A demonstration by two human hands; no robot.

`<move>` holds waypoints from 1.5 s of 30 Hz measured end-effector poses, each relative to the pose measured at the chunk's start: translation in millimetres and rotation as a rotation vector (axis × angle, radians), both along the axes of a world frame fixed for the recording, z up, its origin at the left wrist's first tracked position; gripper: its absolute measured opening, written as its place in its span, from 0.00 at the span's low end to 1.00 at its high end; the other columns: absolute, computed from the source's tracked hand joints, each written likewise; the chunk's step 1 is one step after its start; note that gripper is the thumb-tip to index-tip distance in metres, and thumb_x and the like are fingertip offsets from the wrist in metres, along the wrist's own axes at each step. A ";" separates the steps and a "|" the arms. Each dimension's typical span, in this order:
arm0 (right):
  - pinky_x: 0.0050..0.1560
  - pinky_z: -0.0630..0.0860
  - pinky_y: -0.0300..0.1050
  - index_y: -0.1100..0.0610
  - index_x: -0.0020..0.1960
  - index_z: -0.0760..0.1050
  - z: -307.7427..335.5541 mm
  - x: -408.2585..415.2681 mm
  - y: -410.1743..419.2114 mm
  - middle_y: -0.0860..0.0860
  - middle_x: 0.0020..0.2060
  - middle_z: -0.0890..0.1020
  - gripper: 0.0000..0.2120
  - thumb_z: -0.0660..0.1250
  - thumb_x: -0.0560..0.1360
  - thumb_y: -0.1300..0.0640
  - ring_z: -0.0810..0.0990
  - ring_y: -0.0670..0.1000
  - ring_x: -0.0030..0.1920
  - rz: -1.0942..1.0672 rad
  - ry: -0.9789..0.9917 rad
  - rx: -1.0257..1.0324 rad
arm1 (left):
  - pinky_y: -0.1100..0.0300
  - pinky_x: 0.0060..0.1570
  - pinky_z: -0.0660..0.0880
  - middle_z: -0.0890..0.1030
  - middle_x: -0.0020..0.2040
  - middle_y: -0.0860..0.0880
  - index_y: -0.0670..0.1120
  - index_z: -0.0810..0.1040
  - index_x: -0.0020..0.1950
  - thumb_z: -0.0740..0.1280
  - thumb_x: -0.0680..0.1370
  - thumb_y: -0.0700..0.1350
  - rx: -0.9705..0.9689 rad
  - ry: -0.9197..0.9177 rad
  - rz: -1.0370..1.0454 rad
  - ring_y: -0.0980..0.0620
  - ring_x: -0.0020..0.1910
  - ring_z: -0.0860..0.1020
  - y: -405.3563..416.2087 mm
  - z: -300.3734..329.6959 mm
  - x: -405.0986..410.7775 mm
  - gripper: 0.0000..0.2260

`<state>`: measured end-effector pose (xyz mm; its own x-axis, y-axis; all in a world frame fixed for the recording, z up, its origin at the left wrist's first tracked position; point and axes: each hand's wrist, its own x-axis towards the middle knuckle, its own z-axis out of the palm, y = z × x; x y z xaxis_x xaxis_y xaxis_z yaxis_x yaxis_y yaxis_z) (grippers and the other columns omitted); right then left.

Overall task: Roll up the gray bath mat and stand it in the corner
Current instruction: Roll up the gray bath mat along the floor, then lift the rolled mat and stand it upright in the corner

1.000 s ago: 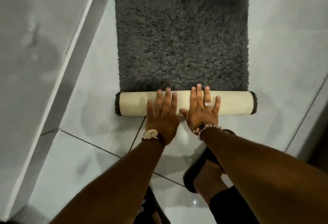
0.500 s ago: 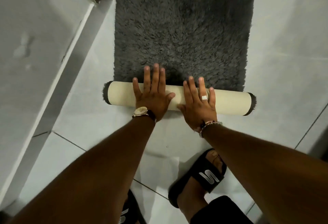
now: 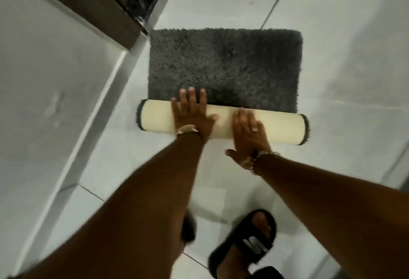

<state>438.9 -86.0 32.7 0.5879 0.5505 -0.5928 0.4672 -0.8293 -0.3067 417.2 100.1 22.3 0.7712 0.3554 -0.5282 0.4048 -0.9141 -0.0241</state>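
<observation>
The gray bath mat (image 3: pixel 223 66) lies on the white tiled floor, its shaggy pile facing up. Its near end is wound into a roll (image 3: pixel 281 127) that shows the cream backing, lying crosswise in front of me. My left hand (image 3: pixel 190 112) rests flat on the roll's left half, fingers spread and reaching onto the pile. My right hand (image 3: pixel 249 135) lies flat on the roll's middle, fingers together, thumb hanging over the near side. Both palms press on the roll without gripping it.
A white wall or tub side (image 3: pixel 44 101) with a raised ledge runs along the left. A dark door frame (image 3: pixel 106 6) stands at the top left, close to the mat's far corner. My foot in a black slide sandal (image 3: pixel 245 243) is below the roll.
The roll has moved farther along the mat and grown thicker, leaving less flat pile. Both hands went with it, and the right hand slid back toward the near side.
</observation>
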 end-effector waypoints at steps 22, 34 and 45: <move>0.77 0.40 0.63 0.53 0.78 0.24 2.0 111.5 47.6 0.54 0.76 0.25 0.47 0.47 0.77 0.28 0.26 0.59 0.76 -0.125 0.004 -0.229 | 0.37 0.72 0.31 0.40 0.82 0.41 0.44 0.41 0.82 0.60 0.82 0.51 -0.106 -0.056 -0.186 0.37 0.79 0.37 38.6 45.9 121.6 0.36; 0.77 0.43 0.64 0.57 0.82 0.39 22.9 182.4 55.1 0.57 0.82 0.43 0.43 0.53 0.79 0.34 0.38 0.61 0.80 -0.266 -0.146 -0.040 | 0.32 0.73 0.35 0.34 0.81 0.46 0.50 0.33 0.80 0.51 0.70 0.77 -0.219 0.077 -0.177 0.38 0.78 0.32 47.5 16.5 175.2 0.51; 0.76 0.38 0.63 0.56 0.82 0.36 -6.0 228.5 62.5 0.55 0.82 0.39 0.46 0.48 0.77 0.28 0.34 0.62 0.79 -0.438 -0.200 -0.029 | 0.36 0.66 0.62 0.72 0.70 0.43 0.52 0.64 0.73 0.44 0.70 0.78 -0.198 0.055 -0.226 0.37 0.67 0.69 79.2 11.5 278.0 0.42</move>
